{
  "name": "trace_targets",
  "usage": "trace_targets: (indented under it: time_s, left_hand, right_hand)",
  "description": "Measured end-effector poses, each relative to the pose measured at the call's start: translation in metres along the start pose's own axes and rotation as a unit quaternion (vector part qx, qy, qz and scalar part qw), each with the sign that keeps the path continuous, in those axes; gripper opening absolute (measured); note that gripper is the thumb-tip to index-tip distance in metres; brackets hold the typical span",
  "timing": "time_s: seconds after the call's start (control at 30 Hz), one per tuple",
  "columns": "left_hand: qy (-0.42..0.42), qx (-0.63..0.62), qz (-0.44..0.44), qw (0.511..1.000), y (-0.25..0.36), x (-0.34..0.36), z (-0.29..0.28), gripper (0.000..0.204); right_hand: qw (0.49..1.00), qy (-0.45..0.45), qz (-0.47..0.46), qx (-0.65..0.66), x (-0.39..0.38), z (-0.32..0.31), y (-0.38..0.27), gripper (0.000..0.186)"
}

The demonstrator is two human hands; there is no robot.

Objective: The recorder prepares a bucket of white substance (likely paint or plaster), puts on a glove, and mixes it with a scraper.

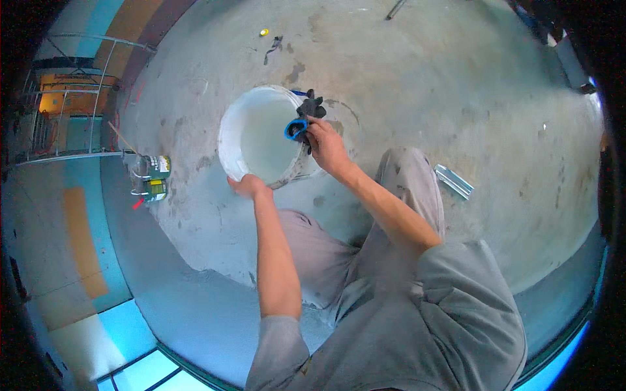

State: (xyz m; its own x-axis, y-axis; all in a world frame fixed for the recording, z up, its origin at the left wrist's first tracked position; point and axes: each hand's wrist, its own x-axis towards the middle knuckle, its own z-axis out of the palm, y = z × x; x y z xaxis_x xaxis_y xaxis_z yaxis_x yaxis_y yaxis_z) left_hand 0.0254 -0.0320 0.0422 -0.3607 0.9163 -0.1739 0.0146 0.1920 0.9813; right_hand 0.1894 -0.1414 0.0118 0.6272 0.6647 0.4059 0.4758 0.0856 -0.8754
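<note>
A large white bucket [229, 133] stands on the floor in front of my bent legs, its wide mouth facing up at me. The inside looks pale, and I cannot tell whether it holds liquid. My left hand [250, 187] grips the near-left rim, thumb and fingers closed on it. At the right rim, my right hand [328, 146] pinches black work gloves [313, 104] with a blue-edged cuff turned toward the bucket's mouth. A second bit of blue shows behind them; whether it belongs to another glove I cannot tell.
Two green cans [156, 167] with wire handles stand at the left, near a metal scaffold frame [101, 85]. A short metal channel [454, 182] lies right of my knee. Beyond the bucket lie a small yellow round thing [264, 32] and a dark strap [274, 49].
</note>
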Motion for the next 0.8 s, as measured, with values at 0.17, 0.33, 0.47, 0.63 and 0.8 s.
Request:
trace_targets:
  time_s: [0.17, 0.33, 0.47, 0.63, 0.8]
  left_hand:
    - [0.027, 0.038, 0.006, 0.999, 0.006, 0.000, -0.009, 0.052]
    - [-0.003, 0.052, -0.006, 0.999, 0.008, -0.013, 0.001, 0.050]
    - [-0.058, -0.036, -0.007, 0.998, -0.001, 0.034, -0.030, 0.051]
    - [-0.021, 0.043, -0.015, 0.999, 0.005, -0.013, 0.002, 0.052]
    - [0.000, 0.039, -0.012, 0.999, 0.006, -0.010, -0.004, 0.052]
  right_hand:
    - [0.985, -0.117, -0.126, -0.004, -0.030, -0.025, -0.005, 0.022]
    - [0.936, 0.067, 0.202, 0.280, -0.003, -0.047, 0.020, 0.014]
    - [0.853, 0.137, 0.263, 0.430, 0.030, -0.046, -0.002, 0.017]
    - [0.973, 0.052, 0.087, 0.207, 0.038, -0.012, 0.016, 0.027]
    - [0.995, 0.017, 0.054, 0.082, 0.020, 0.029, 0.003, 0.046]
